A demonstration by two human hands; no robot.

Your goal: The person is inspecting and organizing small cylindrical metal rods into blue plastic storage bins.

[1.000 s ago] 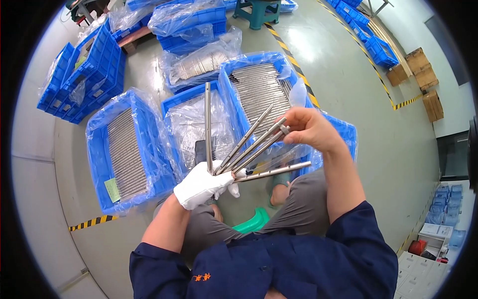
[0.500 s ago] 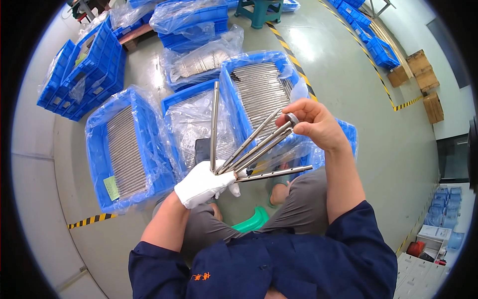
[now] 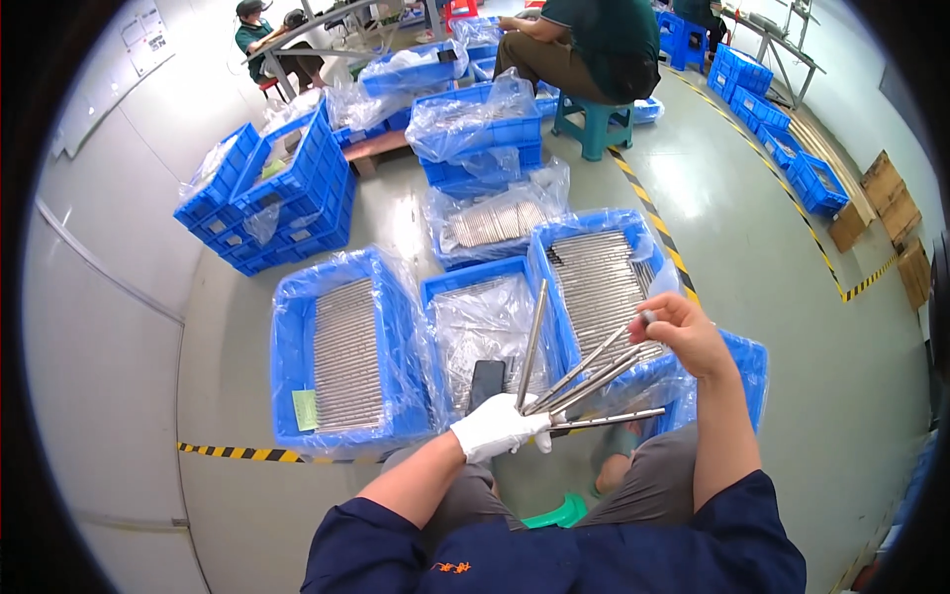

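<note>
- Several metal rods (image 3: 596,381) fan out from the white-gloved left hand (image 3: 500,428), which is closed around their near ends.
- One rod (image 3: 532,342) points up and away; another (image 3: 618,420) lies almost level toward the right; the rest spread between them.
- The bare right hand (image 3: 688,335) pinches a small dark piece (image 3: 648,319) between thumb and fingers, close to the far tips of the middle rods; whether it touches them cannot be told.
- Below the fan, the right-hand blue crate (image 3: 566,342) is packed with rods, and the held ones hide part of its near end.
- A black phone (image 3: 488,384) rests just beyond the glove, on the clear plastic covering the middle crate (image 3: 432,297).
- Farther left, another crate (image 3: 287,356) holds a row of rods, with loose film along its edges and a pale green note (image 3: 304,410) at its near corner.
- The right forearm crosses in front of one more blue crate (image 3: 747,371), blocking part of it.
- Beyond, a co-worker (image 3: 604,49) sits on a teal stool (image 3: 594,124).
</note>
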